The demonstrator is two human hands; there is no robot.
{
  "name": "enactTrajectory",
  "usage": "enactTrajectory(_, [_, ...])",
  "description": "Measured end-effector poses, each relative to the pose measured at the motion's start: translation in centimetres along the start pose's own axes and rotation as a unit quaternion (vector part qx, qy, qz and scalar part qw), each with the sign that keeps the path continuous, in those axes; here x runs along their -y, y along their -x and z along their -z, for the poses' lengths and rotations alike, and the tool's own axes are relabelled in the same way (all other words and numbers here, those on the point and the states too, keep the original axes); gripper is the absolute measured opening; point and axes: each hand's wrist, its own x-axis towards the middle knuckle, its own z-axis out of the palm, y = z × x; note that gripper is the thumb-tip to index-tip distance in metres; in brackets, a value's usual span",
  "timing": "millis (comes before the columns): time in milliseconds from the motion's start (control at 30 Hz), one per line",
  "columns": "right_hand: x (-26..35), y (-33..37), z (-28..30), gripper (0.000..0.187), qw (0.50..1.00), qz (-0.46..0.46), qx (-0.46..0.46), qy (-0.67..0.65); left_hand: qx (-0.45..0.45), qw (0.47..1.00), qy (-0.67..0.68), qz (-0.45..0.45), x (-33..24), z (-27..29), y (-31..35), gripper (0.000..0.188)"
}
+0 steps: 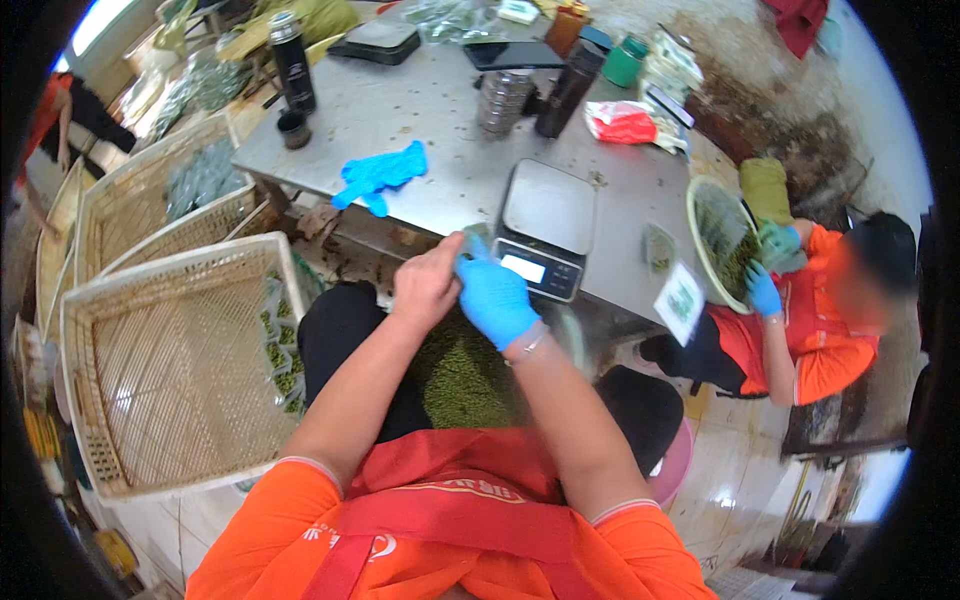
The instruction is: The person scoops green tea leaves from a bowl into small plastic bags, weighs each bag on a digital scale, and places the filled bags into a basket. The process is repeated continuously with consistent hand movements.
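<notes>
My bare left hand (428,280) and my blue-gloved right hand (495,300) meet at the table's near edge, beside the scale. Between their closed fingers is the top of a small clear plastic bag (478,232); most of it is hidden by the hands. Below my forearms, a heap of small green granules (462,375) sits in a container between my knees, its rim mostly covered. A digital scale (549,208) with a lit display and a bare plate stands just right of my hands. To their upper left lies a crumpled blue glove (383,177).
A beige plastic crate (170,385) at left holds several small bags of green granules (283,345) along its right side. Flasks (290,65) and a phone (512,55) stand or lie on the metal table (430,100). At right, a co-worker's gloved hands (765,290) reach a basin (697,240).
</notes>
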Motion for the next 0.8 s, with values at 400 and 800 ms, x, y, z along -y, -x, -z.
enactTrajectory(400, [-15.2, 8.9, 4.3, 0.052, 0.703, -0.277, -0.353, -0.551, -0.014, 0.953, 0.117, 0.279, 0.8, -0.7, -0.9, 0.061])
enactTrajectory(800, [-14.4, 3.5, 6.3, 0.032, 0.701, -0.208, -0.409, -0.546, -0.061, 0.847, 0.417, 0.325, 2.4, 0.4, 0.4, 0.049])
